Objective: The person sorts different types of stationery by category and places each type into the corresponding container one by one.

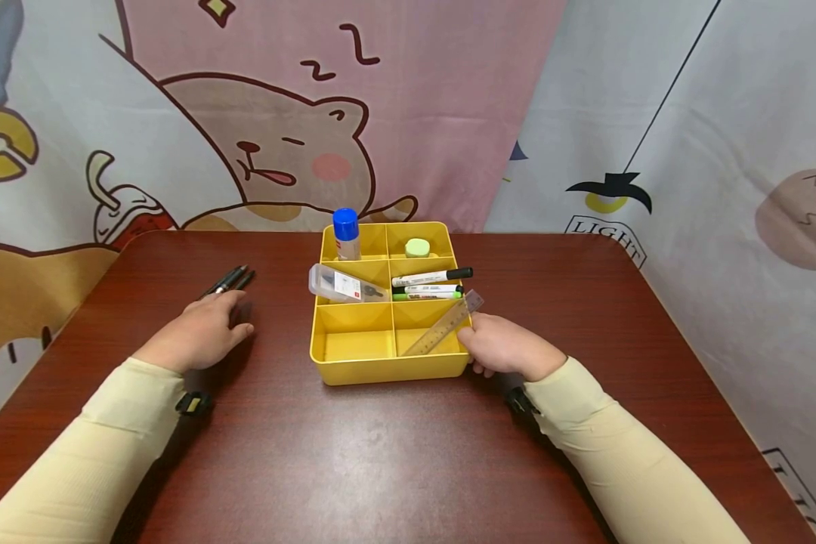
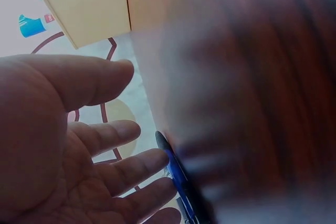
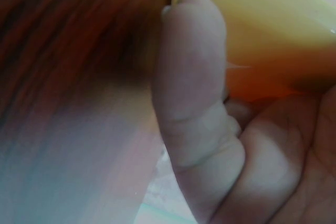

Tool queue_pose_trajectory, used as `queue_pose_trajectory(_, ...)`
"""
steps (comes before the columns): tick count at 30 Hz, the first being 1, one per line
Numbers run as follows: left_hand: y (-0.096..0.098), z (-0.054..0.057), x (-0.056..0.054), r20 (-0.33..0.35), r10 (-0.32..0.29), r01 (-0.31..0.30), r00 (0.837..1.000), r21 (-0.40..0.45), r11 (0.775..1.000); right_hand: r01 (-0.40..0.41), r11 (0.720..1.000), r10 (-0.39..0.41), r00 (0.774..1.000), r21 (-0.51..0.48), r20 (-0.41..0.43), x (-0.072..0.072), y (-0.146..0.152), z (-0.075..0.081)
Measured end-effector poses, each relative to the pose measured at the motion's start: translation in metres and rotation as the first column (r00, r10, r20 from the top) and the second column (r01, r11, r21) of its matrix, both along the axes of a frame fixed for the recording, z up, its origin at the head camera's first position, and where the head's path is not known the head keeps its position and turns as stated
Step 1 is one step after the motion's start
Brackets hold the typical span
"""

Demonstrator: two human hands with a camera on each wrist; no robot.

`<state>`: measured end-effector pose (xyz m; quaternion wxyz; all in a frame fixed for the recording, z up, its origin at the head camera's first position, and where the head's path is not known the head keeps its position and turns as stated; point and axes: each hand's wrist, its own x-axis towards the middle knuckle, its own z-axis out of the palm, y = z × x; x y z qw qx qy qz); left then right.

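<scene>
A yellow compartment organizer box (image 1: 394, 369) stands on the table, and my right hand (image 1: 510, 346) grips its right side near the front corner. In the right wrist view, one finger (image 3: 191, 66) lies against the yellow wall while others curl behind it. A clear ruler (image 1: 442, 326) leans diagonally in the front right compartment. Over on the left, my left hand (image 1: 204, 329) spreads its fingers close to several dark pens (image 1: 230, 279). Its fingertips (image 2: 157, 157) reach right to a blue and black pen (image 2: 178, 177) in the left wrist view.
Inside the box are a blue-capped glue stick (image 1: 346, 236), a light green item (image 1: 418, 248), a clear case (image 1: 343, 285) with a dark tool, and several markers (image 1: 430, 278). The front left compartment shows bare yellow. A printed cloth (image 1: 449, 113) hangs behind the dark table (image 1: 374, 461).
</scene>
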<state>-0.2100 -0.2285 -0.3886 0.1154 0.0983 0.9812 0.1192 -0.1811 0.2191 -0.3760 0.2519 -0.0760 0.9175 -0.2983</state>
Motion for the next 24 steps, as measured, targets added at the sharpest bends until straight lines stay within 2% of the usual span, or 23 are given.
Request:
queue_pose_trajectory(13,-0.0005,-0.0014,0.0013,-0.030,-0.016,0.016,0.999,-0.002,1.000,0.003,1.000,-0.003,1.000,0.007,0.002,0.0004,-0.0004,0.0001)
queue_pose_trajectory(24,-0.0038,-0.0013,-0.0001,0.006,0.035,-0.035,0.999,0.015,0.999,0.014,1.000,-0.014,1.000,0.001,0.008,0.0008,-0.0004,-0.0003)
